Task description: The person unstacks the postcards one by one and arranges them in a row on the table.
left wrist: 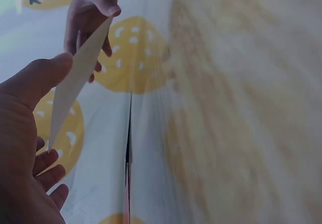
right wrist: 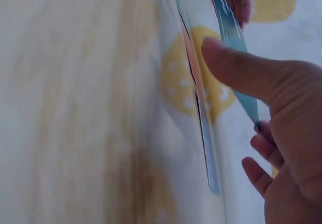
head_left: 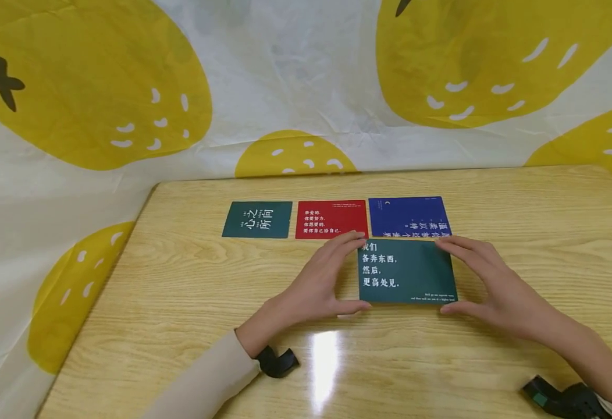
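A dark green card [head_left: 406,270] with white lettering is held up off the table between two hands. The left hand [head_left: 313,282] pinches its left side, fingertips at the top corner and thumb at the bottom one. On the opposite side the right hand [head_left: 505,291] grips the card the same way. Seen edge-on in the left wrist view, the card [left wrist: 80,75] stands apart from the tabletop. Just beyond it lies a blue card [head_left: 408,215], its near edge partly covered. To the left of that are a red card [head_left: 332,218] and another green card [head_left: 257,220].
The three lying cards form a row along the far part of the wooden table [head_left: 180,302]. Behind the table hangs a white cloth [head_left: 295,75] with yellow fruit prints. Black bands [head_left: 277,362] are on both wrists.
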A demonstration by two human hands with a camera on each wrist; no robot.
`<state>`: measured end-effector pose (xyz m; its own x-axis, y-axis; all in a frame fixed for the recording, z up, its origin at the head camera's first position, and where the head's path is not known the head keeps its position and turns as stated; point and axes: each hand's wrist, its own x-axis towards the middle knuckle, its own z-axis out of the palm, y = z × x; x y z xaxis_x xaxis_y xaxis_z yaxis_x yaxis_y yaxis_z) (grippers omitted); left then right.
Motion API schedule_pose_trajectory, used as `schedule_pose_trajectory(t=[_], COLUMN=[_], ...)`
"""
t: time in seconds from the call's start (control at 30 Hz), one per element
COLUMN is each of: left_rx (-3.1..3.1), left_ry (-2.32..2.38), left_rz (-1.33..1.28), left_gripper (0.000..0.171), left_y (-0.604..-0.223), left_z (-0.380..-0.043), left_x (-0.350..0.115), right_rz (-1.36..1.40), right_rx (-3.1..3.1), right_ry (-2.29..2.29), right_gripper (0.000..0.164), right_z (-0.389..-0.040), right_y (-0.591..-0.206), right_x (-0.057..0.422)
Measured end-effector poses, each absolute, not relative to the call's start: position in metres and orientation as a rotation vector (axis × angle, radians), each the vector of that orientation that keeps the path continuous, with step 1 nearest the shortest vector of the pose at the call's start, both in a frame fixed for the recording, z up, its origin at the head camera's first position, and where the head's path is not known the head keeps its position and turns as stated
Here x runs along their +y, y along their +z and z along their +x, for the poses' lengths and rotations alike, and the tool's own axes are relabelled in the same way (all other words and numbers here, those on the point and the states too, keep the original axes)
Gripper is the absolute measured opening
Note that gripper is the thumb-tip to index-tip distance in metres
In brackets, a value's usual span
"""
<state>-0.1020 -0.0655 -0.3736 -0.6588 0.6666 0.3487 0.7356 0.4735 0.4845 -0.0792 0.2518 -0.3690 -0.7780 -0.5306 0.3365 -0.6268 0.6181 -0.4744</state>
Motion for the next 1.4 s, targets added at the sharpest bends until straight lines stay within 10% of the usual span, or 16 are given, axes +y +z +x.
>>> schedule_pose_trajectory(t=[1.4], left_rx=[-2.787], left_ry=[-0.730], left_rz=[-1.154], left_gripper=[0.095], left_y=[-0.369], left_z=[-0.164], left_x=[0.048], right_rz=[0.703], right_rx=[-2.978], right_ry=[0.925], right_gripper=[0.108], right_z=[-0.138], right_y=[-0.369], right_x=[0.361])
